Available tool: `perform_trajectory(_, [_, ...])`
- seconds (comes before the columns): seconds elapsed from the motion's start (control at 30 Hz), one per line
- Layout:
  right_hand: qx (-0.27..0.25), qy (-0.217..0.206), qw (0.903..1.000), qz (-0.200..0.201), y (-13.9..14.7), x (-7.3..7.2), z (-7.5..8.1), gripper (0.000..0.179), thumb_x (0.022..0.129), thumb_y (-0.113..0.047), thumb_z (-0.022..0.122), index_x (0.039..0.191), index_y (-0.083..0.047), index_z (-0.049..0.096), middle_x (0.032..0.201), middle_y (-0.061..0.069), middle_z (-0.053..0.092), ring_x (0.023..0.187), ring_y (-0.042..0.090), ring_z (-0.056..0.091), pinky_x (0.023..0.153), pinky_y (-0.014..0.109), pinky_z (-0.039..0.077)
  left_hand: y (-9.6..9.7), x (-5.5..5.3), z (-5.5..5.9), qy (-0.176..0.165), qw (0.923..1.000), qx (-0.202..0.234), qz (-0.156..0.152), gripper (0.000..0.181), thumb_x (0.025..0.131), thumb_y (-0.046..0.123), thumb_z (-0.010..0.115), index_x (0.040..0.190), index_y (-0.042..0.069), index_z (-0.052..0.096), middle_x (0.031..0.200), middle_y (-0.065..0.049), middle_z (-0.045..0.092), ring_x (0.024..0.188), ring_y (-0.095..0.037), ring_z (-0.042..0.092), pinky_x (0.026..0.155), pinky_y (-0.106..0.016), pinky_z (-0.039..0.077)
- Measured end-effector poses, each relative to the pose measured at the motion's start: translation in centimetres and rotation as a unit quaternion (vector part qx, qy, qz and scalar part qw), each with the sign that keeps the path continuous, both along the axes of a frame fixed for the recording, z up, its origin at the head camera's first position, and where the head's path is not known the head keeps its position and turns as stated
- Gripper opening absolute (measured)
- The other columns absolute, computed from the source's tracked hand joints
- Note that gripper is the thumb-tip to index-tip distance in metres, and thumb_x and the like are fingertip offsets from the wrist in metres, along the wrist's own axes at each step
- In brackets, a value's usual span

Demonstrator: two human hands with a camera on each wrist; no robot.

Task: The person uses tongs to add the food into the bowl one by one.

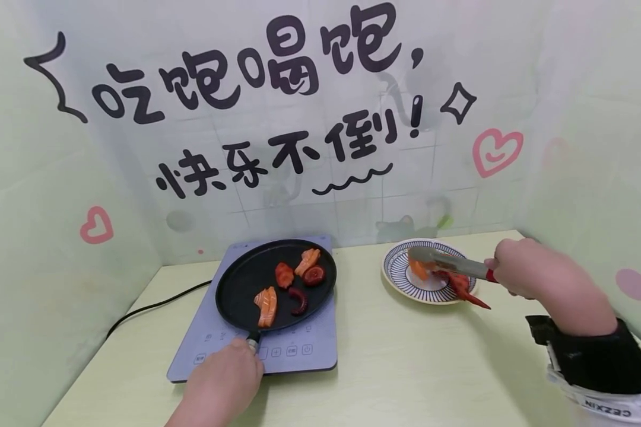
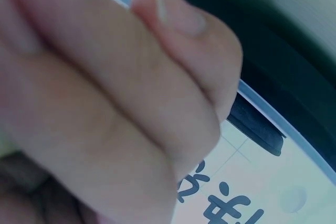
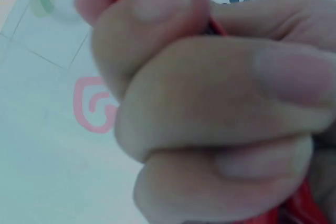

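My left hand (image 1: 227,373) grips the handle (image 1: 253,340) of a black frying pan (image 1: 237,290). Inside the pan lie salmon slices (image 1: 266,307), a red piece (image 1: 284,275), a round dark-red piece (image 1: 314,276) and a curled tentacle (image 1: 299,302). At the right, my right hand (image 1: 539,276) holds metal tongs (image 1: 462,265) by red handles (image 3: 304,203). The tongs' tips reach over a blue-striped plate (image 1: 397,286), at an orange piece (image 1: 418,270); whether they pinch it I cannot tell. A red claw-like piece (image 1: 462,286) overhangs the plate's near edge.
Under the pan is a flat induction cooker (image 1: 326,350), its black cord (image 1: 160,303) running left. Pale tabletop (image 1: 379,356) separates cooker and plate. A printed wall covering (image 1: 299,219) encloses the back and both sides.
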State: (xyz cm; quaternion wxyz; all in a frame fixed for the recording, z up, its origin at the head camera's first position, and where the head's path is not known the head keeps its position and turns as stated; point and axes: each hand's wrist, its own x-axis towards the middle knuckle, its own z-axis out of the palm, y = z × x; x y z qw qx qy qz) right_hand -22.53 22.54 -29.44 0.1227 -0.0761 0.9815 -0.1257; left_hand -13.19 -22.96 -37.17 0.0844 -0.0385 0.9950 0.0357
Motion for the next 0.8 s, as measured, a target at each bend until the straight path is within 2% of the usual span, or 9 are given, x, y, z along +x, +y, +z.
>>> perform_trajectory(0.13, [-0.021, 0.017, 0.9996, -0.001, 0.6, -0.2, 0.1, 0.038, 0.11, -0.018, 0.048, 0.075, -0.007, 0.059, 0.062, 0.001, 0.057, 0.052, 0.015, 0.046, 0.056, 0.03, 0.038, 0.1, 0.0, 0.0, 0.004, 1.0, -0.001, 0.001, 0.029, 0.107, 0.025, 0.057, 0.099, -0.003, 0.059, 0.079, -0.009, 0.053, 0.063, -0.026, 0.053, 0.057, -0.043, 0.049])
perform_trajectory(0.27, [-0.049, 0.005, 0.9988, -0.008, 0.9, -0.2, 0.4, 0.037, 0.111, -0.018, 0.047, 0.078, -0.007, 0.059, 0.064, 0.002, 0.057, 0.051, 0.015, 0.044, 0.055, 0.031, 0.039, 0.2, 0.0, 0.0, 0.004, 1.0, -0.002, 0.003, 0.029, 0.106, 0.025, 0.057, 0.099, -0.003, 0.059, 0.078, -0.009, 0.053, 0.062, -0.025, 0.053, 0.057, -0.043, 0.049])
perform_trajectory(0.4, [-0.084, -0.023, 0.996, -0.021, 0.8, -0.1, 0.5, 0.031, 0.112, -0.018, 0.046, 0.093, 0.0, 0.063, 0.066, 0.003, 0.055, 0.05, 0.014, 0.042, 0.052, 0.029, 0.039, 0.1, 0.0, -0.1, 0.001, 1.0, -0.005, 0.0, 0.029, 0.106, 0.024, 0.057, 0.1, -0.004, 0.06, 0.08, -0.009, 0.054, 0.063, -0.025, 0.054, 0.058, -0.044, 0.051])
perform_trajectory(0.5, [-0.111, -0.026, 0.9933, -0.017, 0.5, -0.2, 0.5, 0.03, 0.112, -0.02, 0.046, 0.101, 0.001, 0.064, 0.067, 0.002, 0.055, 0.051, 0.014, 0.043, 0.052, 0.029, 0.039, 0.0, 0.1, -0.2, 0.004, 1.0, -0.003, -0.002, 0.028, 0.106, 0.024, 0.057, 0.1, -0.004, 0.059, 0.081, -0.009, 0.054, 0.063, -0.026, 0.054, 0.058, -0.044, 0.051])
perform_trajectory(0.73, [-0.174, -0.007, 0.9847, 0.001, -2.5, -0.4, 0.1, 0.034, 0.113, -0.024, 0.046, 0.112, 0.002, 0.067, 0.064, -0.001, 0.056, 0.053, 0.013, 0.046, 0.051, 0.029, 0.039, 0.1, 0.1, -0.1, 0.011, 0.9999, 0.004, 0.003, 0.028, 0.106, 0.024, 0.058, 0.099, -0.004, 0.058, 0.078, -0.009, 0.053, 0.062, -0.026, 0.053, 0.057, -0.044, 0.05])
perform_trajectory(0.8, [-0.185, 0.01, 0.9826, 0.012, -4.1, -0.3, -0.3, 0.035, 0.113, -0.024, 0.046, 0.107, 0.002, 0.068, 0.063, -0.001, 0.056, 0.054, 0.013, 0.048, 0.053, 0.029, 0.041, 0.0, 0.1, -0.1, 0.01, 0.9999, 0.003, 0.001, 0.028, 0.106, 0.024, 0.057, 0.1, -0.004, 0.058, 0.079, -0.009, 0.054, 0.062, -0.026, 0.053, 0.057, -0.044, 0.05])
